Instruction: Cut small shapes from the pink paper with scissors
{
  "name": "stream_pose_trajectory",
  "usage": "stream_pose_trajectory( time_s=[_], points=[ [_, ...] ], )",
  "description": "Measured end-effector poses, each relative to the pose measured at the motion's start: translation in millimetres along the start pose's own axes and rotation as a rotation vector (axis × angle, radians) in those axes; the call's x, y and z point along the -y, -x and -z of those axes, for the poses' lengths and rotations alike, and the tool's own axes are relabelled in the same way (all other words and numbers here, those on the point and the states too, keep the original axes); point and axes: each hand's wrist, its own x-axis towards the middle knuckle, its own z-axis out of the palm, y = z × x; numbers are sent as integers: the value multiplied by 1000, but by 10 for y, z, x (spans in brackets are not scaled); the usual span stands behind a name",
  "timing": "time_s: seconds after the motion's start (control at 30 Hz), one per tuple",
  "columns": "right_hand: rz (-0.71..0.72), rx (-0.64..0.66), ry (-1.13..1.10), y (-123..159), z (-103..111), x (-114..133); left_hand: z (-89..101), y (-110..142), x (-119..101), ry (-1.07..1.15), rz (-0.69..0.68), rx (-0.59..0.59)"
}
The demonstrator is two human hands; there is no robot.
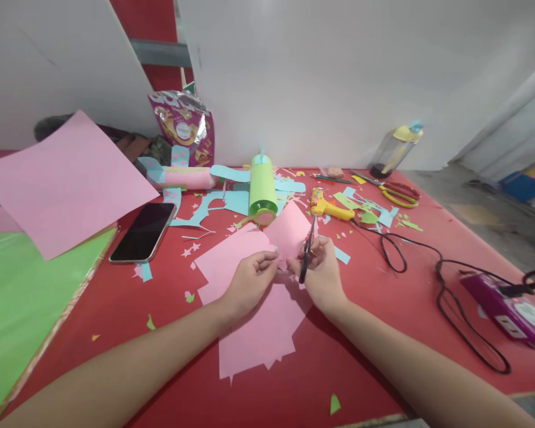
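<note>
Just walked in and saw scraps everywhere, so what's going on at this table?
A person is cutting paper. The right hand works dark-handled scissors into a small pink paper piece, which the left hand pinches. Larger pink sheets lie beneath on the red table, near a green paper tube.

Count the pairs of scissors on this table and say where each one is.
2. The black scissors are in the right hand, at the pink paper that the left hand holds. The red scissors lie at the back right, near the bottle. Scraps could hide more.
</note>
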Motion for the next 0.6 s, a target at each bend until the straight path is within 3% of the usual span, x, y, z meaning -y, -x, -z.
stream_pose_trajectory(
  time_s=[0.37, 0.6],
  points=[
    [-16, 15, -4, -6, -23, -4, 24, -4, 19, -10, -21, 32],
    [-40, 12, -7, 13, -43, 10, 36, -5, 32, -52, 38, -16]
  ],
)
